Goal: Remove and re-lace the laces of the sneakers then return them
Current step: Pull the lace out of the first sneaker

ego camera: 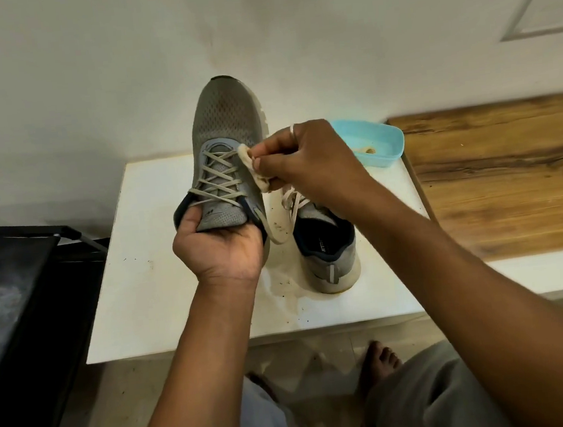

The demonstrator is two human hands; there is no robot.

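Observation:
I hold a grey mesh sneaker (225, 122) up over the white table (149, 288), toe pointing away. My left hand (219, 246) grips its heel end from below. Beige laces (216, 178) cross through its eyelets, and one loose end loops down past my left hand. My right hand (302, 163) pinches a small off-white cloth pad (255, 171) against the right side of the lacing. The second grey sneaker (329, 257) stands on the table behind my right wrist, heel towards me, its laces partly hidden.
A light blue plastic tub (376, 142) sits at the table's back right. A wooden surface (503, 174) adjoins the table on the right, and a black rack (22, 290) stands at the left. The white wall is close behind. My bare foot (380, 362) is on the floor.

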